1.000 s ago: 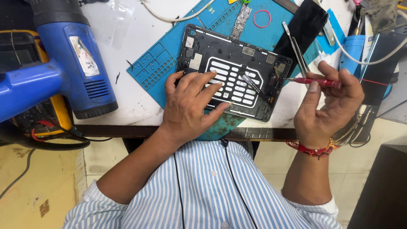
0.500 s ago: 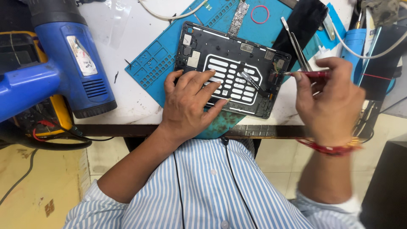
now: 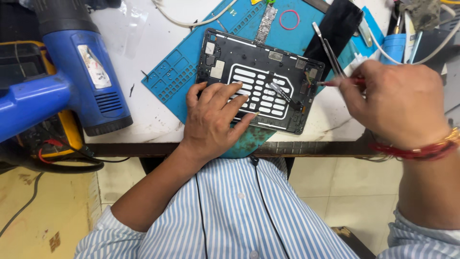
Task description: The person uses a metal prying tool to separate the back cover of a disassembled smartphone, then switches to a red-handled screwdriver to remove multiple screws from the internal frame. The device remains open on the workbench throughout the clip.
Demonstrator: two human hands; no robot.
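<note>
Red tool's handle (image 3: 352, 82) hidden inside right hand (image 3: 397, 103), blue heat gun (image 3: 72, 81) cut by left edge

Tablet frame (image 3: 258, 79): matt black plastic with dull metal shield patches and a pale slotted panel. Repair mat (image 3: 177, 76): blue rubbery sheet, matt, moulded into small trays. Worktop (image 3: 153, 38): white stone-like surface, smooth, faintly veined, with a dark worn front edge. Heat gun (image 3: 81, 72): blue plastic body, slight sheen, black matt nozzle end. Tweezers (image 3: 328, 48): bright bare metal. Tool in the right hand (image 3: 397, 103): red glossy shaft. Shirt (image 3: 239, 216): striped woven cloth, matt.
</note>
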